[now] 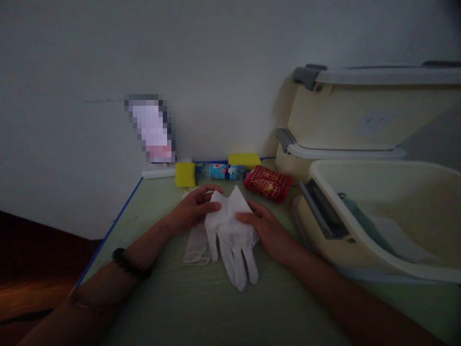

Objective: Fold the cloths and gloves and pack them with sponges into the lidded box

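A white glove [232, 235] lies on the pale green table [201, 307], its fingers pointing toward me. My left hand [190, 209] grips the glove's cuff end from the left with thumb and fingers. My right hand [268, 230] lies on the glove's right side, its fingers pressed on the cloth. A second, thinner translucent glove [196, 247] lies flat just left of the white one, partly under my left wrist.
Along the wall stand two yellow sponges [185, 174], a small water bottle [221, 171] lying on its side, a red pouch [268, 183] and a white block [158, 170]. Cream plastic bins [360, 120] stack at the right; an open one [382, 211] holds cloths.
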The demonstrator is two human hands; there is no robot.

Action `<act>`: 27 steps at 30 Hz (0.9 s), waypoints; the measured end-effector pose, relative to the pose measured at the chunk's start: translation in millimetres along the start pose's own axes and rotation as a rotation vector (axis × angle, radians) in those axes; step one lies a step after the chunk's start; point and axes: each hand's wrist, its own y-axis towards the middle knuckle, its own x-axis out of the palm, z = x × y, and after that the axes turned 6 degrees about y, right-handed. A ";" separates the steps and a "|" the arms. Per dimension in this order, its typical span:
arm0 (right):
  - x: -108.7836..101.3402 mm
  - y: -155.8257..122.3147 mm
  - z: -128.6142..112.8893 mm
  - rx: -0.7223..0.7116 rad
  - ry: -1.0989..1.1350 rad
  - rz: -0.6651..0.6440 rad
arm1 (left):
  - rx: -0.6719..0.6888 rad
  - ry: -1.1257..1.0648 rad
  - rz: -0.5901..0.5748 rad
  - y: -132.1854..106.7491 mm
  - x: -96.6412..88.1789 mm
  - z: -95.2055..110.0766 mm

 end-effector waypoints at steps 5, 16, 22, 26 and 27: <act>1.2 -0.6 0.5 0.001 0.010 0.003 | -0.003 0.002 0.005 -0.4 0.0 0.8; 1.2 -1.0 1.7 -0.099 0.043 0.027 | -0.018 -0.032 0.023 -0.9 3.3 2.5; 1.3 1.0 3.3 -0.136 0.071 0.082 | -0.050 -0.009 0.023 0.7 3.4 1.7; 0.2 0.2 1.7 -0.178 0.038 0.047 | -0.093 0.026 0.040 1.2 5.5 0.7; -0.1 -0.5 1.0 -0.187 0.015 0.029 | -0.107 0.021 0.048 1.1 6.3 1.1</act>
